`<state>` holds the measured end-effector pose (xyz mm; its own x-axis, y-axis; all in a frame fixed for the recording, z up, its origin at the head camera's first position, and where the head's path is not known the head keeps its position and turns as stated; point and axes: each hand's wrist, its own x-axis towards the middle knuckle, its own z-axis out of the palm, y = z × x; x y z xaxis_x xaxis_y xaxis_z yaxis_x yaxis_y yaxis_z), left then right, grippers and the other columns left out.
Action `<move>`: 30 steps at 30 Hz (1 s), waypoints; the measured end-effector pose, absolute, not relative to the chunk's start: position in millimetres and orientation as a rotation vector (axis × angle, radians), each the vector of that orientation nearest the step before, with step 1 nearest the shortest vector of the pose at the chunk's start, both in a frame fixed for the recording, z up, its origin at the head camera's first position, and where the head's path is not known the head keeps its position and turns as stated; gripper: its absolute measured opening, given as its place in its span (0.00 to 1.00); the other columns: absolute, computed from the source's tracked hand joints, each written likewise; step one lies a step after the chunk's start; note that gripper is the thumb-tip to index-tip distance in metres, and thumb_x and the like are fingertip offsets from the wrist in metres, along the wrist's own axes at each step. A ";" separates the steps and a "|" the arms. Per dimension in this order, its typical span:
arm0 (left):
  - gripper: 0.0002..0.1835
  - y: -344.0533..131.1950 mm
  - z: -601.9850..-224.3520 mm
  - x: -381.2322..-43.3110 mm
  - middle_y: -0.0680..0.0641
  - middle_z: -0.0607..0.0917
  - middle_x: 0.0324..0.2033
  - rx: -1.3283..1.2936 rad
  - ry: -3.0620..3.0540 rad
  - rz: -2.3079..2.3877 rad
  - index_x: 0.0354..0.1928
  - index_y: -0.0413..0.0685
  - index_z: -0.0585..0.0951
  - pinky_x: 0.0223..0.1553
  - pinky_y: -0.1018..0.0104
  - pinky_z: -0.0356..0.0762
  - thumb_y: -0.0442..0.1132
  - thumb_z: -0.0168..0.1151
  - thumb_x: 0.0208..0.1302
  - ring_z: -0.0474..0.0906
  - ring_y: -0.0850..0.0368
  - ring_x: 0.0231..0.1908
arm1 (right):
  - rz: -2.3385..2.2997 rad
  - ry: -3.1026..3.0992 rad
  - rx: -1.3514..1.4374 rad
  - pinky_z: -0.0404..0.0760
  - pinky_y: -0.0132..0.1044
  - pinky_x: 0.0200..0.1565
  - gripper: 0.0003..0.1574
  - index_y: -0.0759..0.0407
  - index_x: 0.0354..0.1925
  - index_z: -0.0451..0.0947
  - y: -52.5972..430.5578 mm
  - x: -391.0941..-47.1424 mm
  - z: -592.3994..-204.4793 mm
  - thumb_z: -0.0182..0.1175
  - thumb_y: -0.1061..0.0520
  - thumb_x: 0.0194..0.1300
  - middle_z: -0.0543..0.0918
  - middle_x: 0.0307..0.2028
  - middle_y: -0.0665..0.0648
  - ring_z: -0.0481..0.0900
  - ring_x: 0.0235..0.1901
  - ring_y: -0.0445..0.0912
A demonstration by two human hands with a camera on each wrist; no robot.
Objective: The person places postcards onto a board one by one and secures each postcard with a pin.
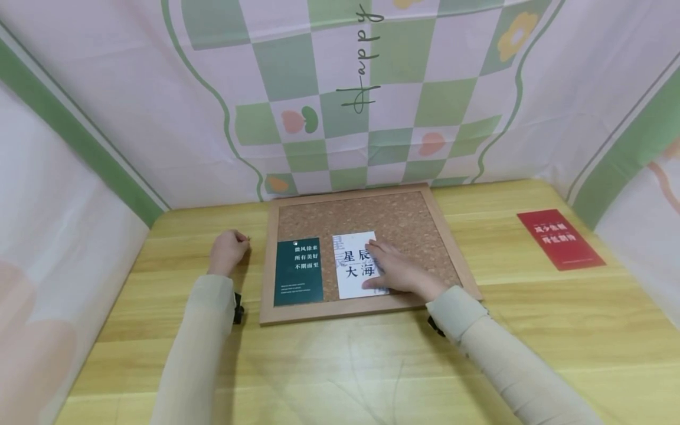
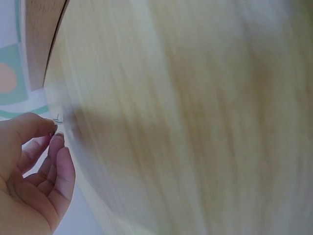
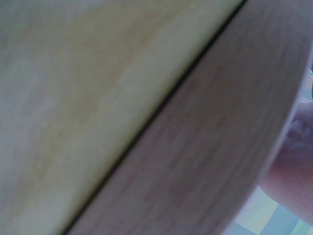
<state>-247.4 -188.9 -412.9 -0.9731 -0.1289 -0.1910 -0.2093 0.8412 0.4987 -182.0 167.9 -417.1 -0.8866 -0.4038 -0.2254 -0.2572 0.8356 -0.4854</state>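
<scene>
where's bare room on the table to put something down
Bare table shows between the corkboard and red card, and before the board between the sleeves. Crowded: the board's lower left and middle, with green card, white card, right grip.

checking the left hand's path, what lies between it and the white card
The head view shows, from the left hand, tabletop, the frame's left side, the green card, then bare cork before the white card.

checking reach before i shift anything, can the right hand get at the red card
Probably yes: the red card lies uncovered on the table, with only the board's frame between it and the right hand.
</scene>
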 end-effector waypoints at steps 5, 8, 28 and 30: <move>0.16 -189.4 -412.3 -247.9 0.35 0.80 0.52 -0.275 2.842 0.815 0.48 0.35 0.78 0.44 0.55 0.76 0.40 0.49 0.70 0.77 0.44 0.46 | -0.646 2.693 -0.507 0.47 0.58 0.72 0.62 0.64 0.73 0.48 167.2 -181.6 -416.3 0.66 0.38 0.54 0.46 0.75 0.65 0.43 0.74 0.62; 0.16 -189.2 -412.5 -248.6 0.35 0.80 0.52 -0.271 2.836 0.827 0.49 0.35 0.77 0.45 0.55 0.76 0.41 0.50 0.70 0.77 0.44 0.46 | -0.651 2.689 -0.504 0.47 0.58 0.72 0.62 0.64 0.73 0.47 167.2 -181.7 -416.3 0.66 0.38 0.54 0.46 0.75 0.65 0.43 0.74 0.62; 0.16 -176.5 -413.1 -256.2 0.37 0.79 0.49 -0.218 2.787 1.060 0.52 0.35 0.76 0.45 0.61 0.74 0.39 0.47 0.71 0.72 0.49 0.44 | -0.659 2.685 -0.499 0.47 0.58 0.72 0.61 0.63 0.73 0.47 168.3 -183.3 -417.4 0.65 0.38 0.55 0.45 0.75 0.65 0.43 0.74 0.62; 0.16 -174.1 -412.4 -255.9 0.37 0.79 0.47 -0.218 2.781 1.085 0.52 0.35 0.76 0.41 0.65 0.74 0.39 0.47 0.71 0.73 0.50 0.42 | -0.656 2.685 -0.500 0.47 0.58 0.72 0.61 0.63 0.73 0.47 168.4 -183.8 -418.6 0.65 0.38 0.55 0.45 0.75 0.65 0.43 0.74 0.62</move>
